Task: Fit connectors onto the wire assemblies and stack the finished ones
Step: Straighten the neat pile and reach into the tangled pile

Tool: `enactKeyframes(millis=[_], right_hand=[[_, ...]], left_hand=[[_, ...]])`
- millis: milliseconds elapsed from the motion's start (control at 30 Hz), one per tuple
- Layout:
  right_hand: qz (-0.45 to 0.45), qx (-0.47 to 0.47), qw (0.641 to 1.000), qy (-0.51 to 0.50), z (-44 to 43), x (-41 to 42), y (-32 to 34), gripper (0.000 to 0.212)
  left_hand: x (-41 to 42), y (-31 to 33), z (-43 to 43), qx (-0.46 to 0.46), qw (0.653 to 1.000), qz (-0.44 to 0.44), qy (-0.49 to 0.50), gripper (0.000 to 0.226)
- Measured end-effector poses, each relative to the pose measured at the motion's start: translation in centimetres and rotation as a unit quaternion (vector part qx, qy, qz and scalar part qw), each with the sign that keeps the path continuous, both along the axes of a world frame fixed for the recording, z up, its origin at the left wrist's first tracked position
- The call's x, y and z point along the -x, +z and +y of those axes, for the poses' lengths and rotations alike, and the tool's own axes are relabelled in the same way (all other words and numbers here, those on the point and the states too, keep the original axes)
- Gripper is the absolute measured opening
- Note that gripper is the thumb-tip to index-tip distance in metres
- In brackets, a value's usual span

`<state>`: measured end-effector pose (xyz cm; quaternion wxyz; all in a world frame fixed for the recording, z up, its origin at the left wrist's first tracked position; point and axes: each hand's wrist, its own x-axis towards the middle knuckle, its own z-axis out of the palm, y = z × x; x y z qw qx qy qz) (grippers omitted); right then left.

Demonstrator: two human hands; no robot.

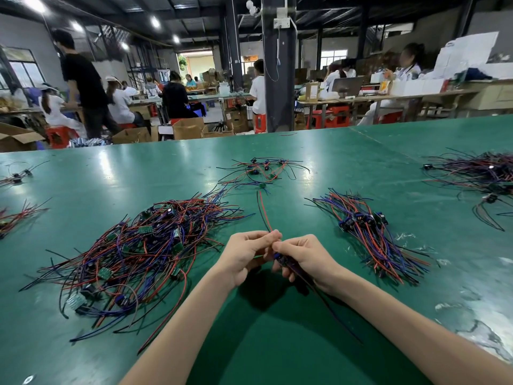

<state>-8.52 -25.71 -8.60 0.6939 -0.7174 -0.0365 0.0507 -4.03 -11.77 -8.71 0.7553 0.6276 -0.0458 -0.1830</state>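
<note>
From the head camera: above the green table (277, 343), the left hand (244, 254) pinches a red and black wire pair (263, 212). The right hand (302, 259) grips a dark wire assembly (283, 262). A messy wire pile (144, 251) lies to the left, and a neat stack (369, 234) to the right.

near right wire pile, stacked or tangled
Stacked: the red, blue and black wire bundle lies aligned, dark blue connectors grouped at one end.

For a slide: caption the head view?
Left hand and right hand work a wire assembly over a green table, tangled pile left, tidy stack right.
</note>
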Motion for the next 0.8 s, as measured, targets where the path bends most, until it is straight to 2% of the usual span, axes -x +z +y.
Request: enactKeyframes(millis=[167,333,467,600,800], right_hand=[[0.004,0.014,1.000,0.024,-0.1,0.1,0.2,0.025],[-0.006,0.022,0.999,0.027,0.1,0.3,0.3,0.028],[-0.005,0.038,0.999,0.019,0.1,0.4,0.2,0.029],[0.004,0.042,0.999,0.023,0.3,0.5,0.1,0.030],[0.019,0.050,0.998,0.037,0.5,0.8,-0.2,0.029]], left_hand=[[-0.3,-0.1,0.4,0.003,1.000,0.006,-0.025,0.013],[-0.3,-0.4,0.2,0.008,1.000,-0.024,0.013,0.019],[-0.8,-0.6,0.1,0.009,0.993,-0.044,0.112,0.018],[-1.9,-0.4,1.4,0.008,0.971,-0.093,0.219,0.015],[-3.1,-0.2,3.7,-0.118,0.913,-0.195,0.338,0.016]])
